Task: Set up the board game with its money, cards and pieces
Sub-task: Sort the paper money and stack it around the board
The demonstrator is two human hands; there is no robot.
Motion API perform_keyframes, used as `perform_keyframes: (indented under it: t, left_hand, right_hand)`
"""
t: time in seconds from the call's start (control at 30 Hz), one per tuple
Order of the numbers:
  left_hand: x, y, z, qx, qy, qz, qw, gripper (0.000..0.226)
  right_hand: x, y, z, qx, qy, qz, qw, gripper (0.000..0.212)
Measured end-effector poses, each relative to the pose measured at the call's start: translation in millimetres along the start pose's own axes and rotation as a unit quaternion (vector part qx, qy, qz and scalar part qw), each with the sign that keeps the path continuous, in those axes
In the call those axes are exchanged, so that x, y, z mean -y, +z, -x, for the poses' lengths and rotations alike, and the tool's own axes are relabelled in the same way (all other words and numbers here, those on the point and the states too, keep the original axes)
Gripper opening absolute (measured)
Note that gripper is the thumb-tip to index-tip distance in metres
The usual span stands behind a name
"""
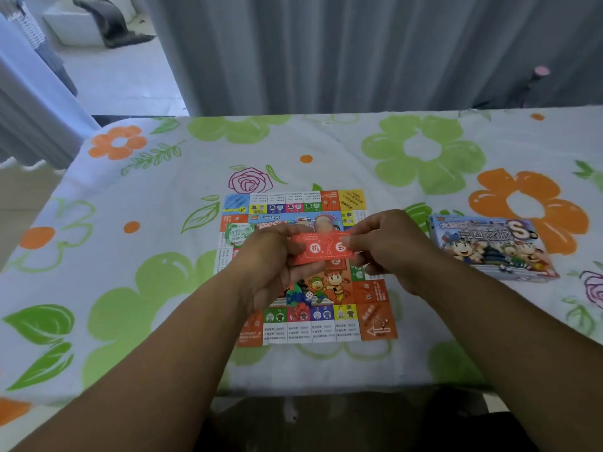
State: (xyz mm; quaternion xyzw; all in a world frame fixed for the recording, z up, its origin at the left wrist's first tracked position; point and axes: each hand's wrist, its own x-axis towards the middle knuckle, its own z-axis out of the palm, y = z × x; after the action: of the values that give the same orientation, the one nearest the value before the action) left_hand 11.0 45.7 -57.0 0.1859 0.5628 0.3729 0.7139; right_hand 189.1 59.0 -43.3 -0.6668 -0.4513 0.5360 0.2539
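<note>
We see both hands over the board (pixel 375 321), holding one orange card pack (pixel 321 248) between them. Its face reads "机会" in white circles, with a big question mark between the two characters. We cannot tell if it is a single card or a thin stack. The left hand (pixel 266 261) grips the pack's left end, fingers curled under it and thumb on top. The right hand (pixel 390 244) pinches the right end between thumb and fingertips. The pack is above the board's middle, roughly level.

The board lies flat on the tablecloth (pixel 146 288), a square of coloured cells. "Uncle Wang" is readable on the blue strip near its far edge, and the near right corner is orange with a white arrow. The small cell text is too blurred to read. Cartoon figures are printed near the centre. A small white die (pixel 309 295) sits by them, with a blue bit (pixel 294 296) and a red bit (pixel 301 310) that may be loose pieces or print; we cannot tell.

The game box (pixel 492 247) lies flat to the right of the board, apart from it, cover up. It shows "中国之旅", a large "S" and cartoon characters. It looks closed and its contents are hidden.

The tablecloth is white with green and orange flowers. A grey curtain (pixel 359 53) hangs behind the table.
</note>
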Motion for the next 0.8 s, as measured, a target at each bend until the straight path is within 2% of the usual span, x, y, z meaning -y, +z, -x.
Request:
perform_keyframes:
  t: [0.43, 0.8]
  left_hand:
    - [-9, -39, 1, -0.042, 0.019, -0.07, 0.996, 0.025]
    - [-10, -32, -3, -0.012, 0.028, -0.095, 0.995, 0.017]
  right_hand:
    - [2, 16, -8, -0.034, -0.008, -0.016, 0.999, 0.007]
    - [3, 24, -20, 0.009, -0.004, -0.018, 1.0, 0.018]
